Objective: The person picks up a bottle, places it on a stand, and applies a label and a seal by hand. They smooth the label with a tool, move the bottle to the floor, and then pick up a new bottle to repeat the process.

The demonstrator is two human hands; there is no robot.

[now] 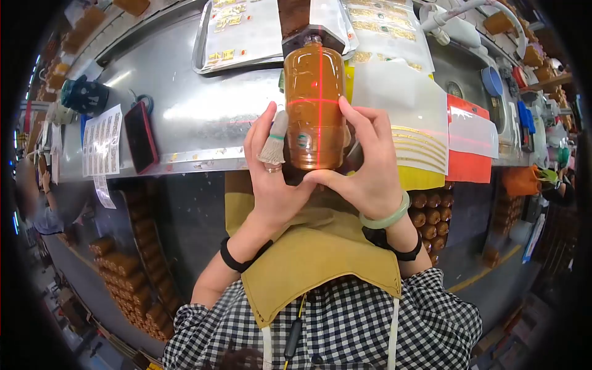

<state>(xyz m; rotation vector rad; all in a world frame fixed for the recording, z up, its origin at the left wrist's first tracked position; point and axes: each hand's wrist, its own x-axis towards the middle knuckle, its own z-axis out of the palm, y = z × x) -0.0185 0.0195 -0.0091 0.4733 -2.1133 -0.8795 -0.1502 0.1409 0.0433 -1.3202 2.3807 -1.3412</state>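
An amber bottle (314, 114) lies in the middle with its neck toward a dark holder (316, 38) and red laser lines crossing it. My left hand (271, 179) is at its left side, a cloth cover on one finger and the thumb near the bottle's base. My right hand (373, 157) is on the other side, its index fingertip against the bottle's wall and its thumb by the base. Both hands hold the bottle between them. A small green mark shows low on its surface.
Trays with gold stickers (231, 37) lie behind. A phone (141, 137) and a label sheet (102, 145) are at the left. Sheets with gold strips (419, 148) and a red sheet (467, 157) lie at the right. A white hose (468, 11) arches at the back right.
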